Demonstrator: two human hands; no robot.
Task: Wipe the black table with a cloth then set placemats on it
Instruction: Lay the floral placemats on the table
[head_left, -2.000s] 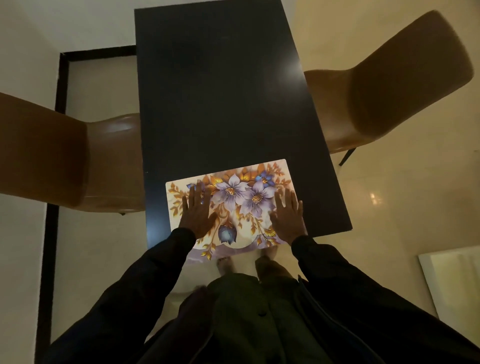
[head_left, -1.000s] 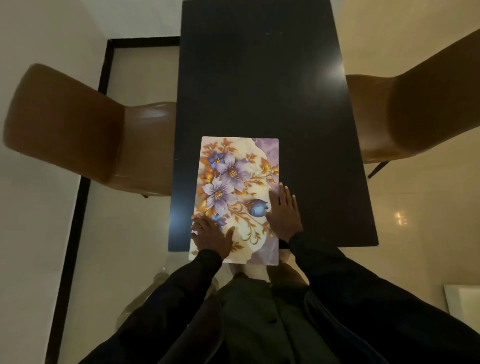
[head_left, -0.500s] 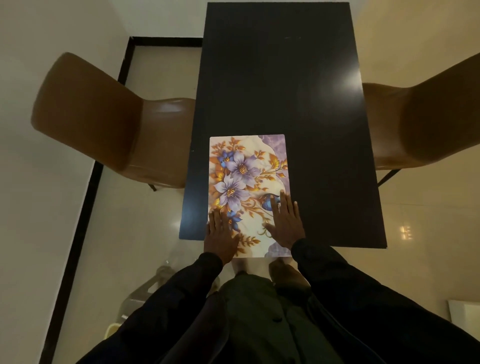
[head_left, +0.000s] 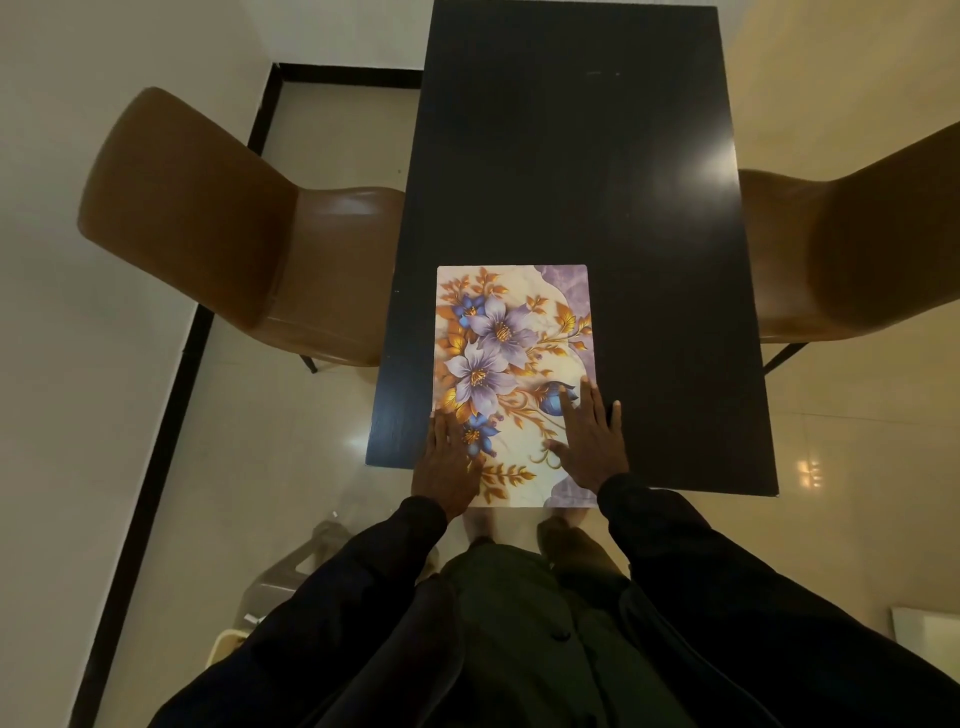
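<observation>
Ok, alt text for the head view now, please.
Both hands, left hand and right hand, press flat on a floral placemat lying lengthwise on a black table, its near end overhanging the edge. A brown chair stands at each side.

Floral placemat (head_left: 511, 358) lying flat lengthwise, near end overhanging the near edge of glossy black table (head_left: 571, 156)

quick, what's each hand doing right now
Left hand: open, flat on the placemat's near left corner, holding nothing.
Right hand: open, flat on the placemat's near right side, holding nothing.
</observation>
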